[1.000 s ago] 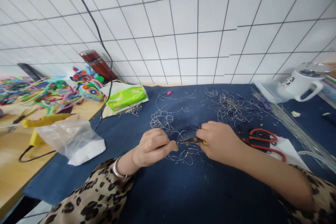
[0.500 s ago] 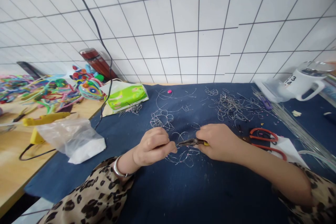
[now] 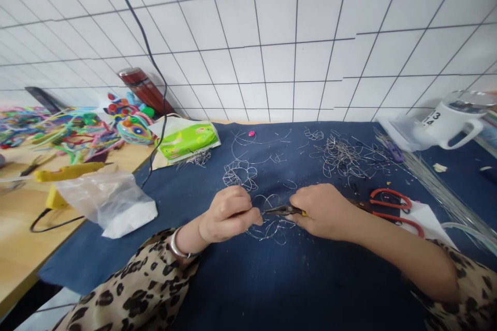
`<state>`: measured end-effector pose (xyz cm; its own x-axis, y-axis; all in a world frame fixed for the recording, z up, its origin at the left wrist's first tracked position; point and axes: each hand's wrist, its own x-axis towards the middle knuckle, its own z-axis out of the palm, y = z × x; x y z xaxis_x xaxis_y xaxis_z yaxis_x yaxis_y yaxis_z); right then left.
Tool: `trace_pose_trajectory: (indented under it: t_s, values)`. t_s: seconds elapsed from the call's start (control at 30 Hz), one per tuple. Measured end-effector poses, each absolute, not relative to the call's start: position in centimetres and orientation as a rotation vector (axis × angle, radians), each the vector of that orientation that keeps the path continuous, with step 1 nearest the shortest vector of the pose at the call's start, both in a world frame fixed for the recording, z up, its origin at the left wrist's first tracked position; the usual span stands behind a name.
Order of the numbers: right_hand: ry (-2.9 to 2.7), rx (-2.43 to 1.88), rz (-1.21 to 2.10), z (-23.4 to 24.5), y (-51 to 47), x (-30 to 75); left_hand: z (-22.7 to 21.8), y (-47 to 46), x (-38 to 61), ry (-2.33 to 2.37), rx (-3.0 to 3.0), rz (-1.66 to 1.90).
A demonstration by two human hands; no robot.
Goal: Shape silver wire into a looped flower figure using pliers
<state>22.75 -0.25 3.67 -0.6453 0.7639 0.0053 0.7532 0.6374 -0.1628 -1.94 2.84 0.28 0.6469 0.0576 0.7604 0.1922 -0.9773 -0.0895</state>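
Note:
Pliers (image 3: 280,210) with dark jaws and yellow handles are gripped in my right hand (image 3: 320,212), their tip pointing left. My left hand (image 3: 229,214) is closed in a pinch right by that tip, on a thin silvery wire (image 3: 264,212) that shows only in part. Its far end is hidden by my fingers. Beneath and around both hands, loops of wire (image 3: 267,235) with small pinkish specks lie on the dark blue cloth (image 3: 240,289). Just behind my left hand sits a coil of bent wire (image 3: 239,175).
Red-handled scissors (image 3: 392,207) lie beside my right forearm. Tangled wire (image 3: 341,158) and long straight wires (image 3: 446,186) spread on the right, near a white mug (image 3: 450,126). To the left are a green tissue pack (image 3: 188,142), a plastic bag (image 3: 112,201) and a yellow glue gun (image 3: 70,171).
Almost nothing differs. The view has shifted very slightly, and both hands keep the same hold at the pliers' tip.

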Motion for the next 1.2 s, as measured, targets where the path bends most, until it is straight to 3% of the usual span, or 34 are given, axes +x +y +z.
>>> trace_pose_trajectory:
  t_s: [0.77, 1.2]
  values:
    - [-2.812, -1.450, 0.150, 1.4, 1.2, 21.8, -0.3, 4.0, -1.9, -0.446, -2.873, -1.172]
    - [-2.630, -1.679, 0.384, -0.3, 2.9, 21.9, -1.5, 6.0, -2.3, -1.221, -3.357, -0.987]
